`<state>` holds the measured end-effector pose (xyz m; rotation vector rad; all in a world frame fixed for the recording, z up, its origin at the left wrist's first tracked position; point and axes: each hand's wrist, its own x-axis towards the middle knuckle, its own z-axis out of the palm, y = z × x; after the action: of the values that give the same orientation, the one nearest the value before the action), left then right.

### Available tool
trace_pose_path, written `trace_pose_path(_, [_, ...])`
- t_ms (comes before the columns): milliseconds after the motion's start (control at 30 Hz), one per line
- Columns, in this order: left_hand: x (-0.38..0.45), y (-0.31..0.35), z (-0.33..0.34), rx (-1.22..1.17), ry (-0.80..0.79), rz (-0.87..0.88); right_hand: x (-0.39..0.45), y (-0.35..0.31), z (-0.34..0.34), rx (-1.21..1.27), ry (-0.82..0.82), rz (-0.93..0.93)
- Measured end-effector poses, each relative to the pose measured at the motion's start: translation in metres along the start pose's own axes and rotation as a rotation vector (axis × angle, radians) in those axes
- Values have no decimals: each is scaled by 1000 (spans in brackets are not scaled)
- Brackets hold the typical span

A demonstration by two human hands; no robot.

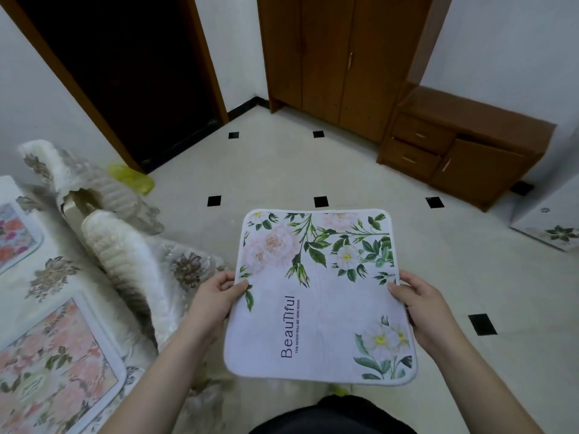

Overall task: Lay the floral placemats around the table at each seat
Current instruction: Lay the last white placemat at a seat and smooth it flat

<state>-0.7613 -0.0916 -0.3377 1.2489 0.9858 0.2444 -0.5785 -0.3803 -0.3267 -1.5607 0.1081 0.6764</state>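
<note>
I hold a white floral placemat [319,296], printed with green leaves, pale flowers and the word "BeauTiful", flat in the air above the tiled floor. My left hand [216,296] grips its left edge with the thumb on top. My right hand [423,305] grips its right edge the same way. At the left, the table [47,277] with a flowered cloth carries a pink floral placemat [53,361] near me and another placemat [15,236] farther along, cut off by the frame edge.
A chair with a cream fluffy cover [125,255] stands between me and the table. A yellow bag [131,178] lies by a dark doorway. A brown wardrobe [338,57] and low cabinet [463,145] line the far wall. A white box [548,220] stands at right.
</note>
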Motion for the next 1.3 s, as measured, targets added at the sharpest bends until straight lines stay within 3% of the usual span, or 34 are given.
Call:
trace_pose_path(367, [63,45,47,-161,88,-44,120,-68,2,1,-160,55])
trace_pose_path(900, [182,89,-43,-349,277,-36,245,-124,181,-173,-327,88])
trace_pose_path(1300, [257,154,-87,-294,351,-4,325,-172,293,-297,-396,-112])
